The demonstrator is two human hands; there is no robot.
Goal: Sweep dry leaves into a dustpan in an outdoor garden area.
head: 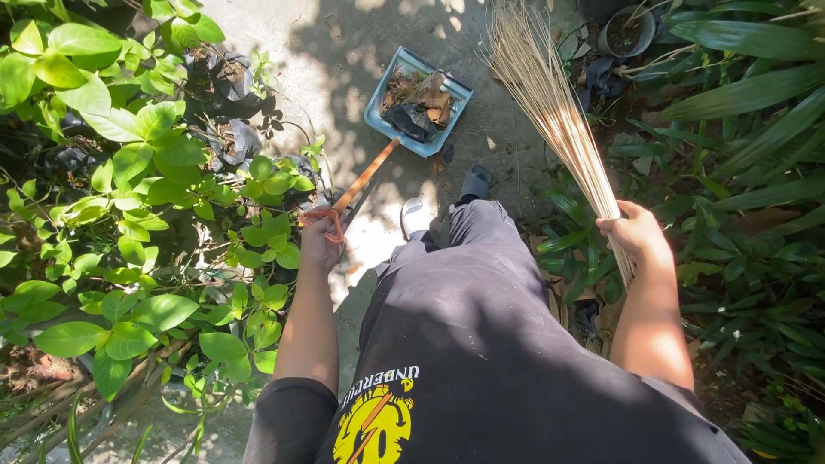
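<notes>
The left hand (320, 241) is closed tight around the top end of a long orange handle (365, 176). That handle leads down to a blue dustpan (384, 84) sitting on the gray path (344, 43). The dustpan is the main spot here, and it is full of dry brown leaves (419, 93) and some dark scraps. The right hand (634, 232) is wrapped around a stick broom (550, 112), well to the right of the dustpan. The broom's thin tips fan out just right of the dustpan, up near its far corner.

What could go wrong? The pile looks high in the dustpan. If the handle tips or jerks, leaves could slide out over the open lip onto the path. A swing of the broom could also bump the dustpan and knock it sideways.

There is not much room. Just left of the dustpan stand dark plant bags (228, 137) and a big leafy green bush (129, 198). To the right of it, past the broom, are long-leaved plants (748, 172) and a small black pot (626, 30). The person's feet in sandals (447, 202) stand just below the dustpan. The open path runs straight ahead, above the dustpan, and that looks like the clearest way to move.
</notes>
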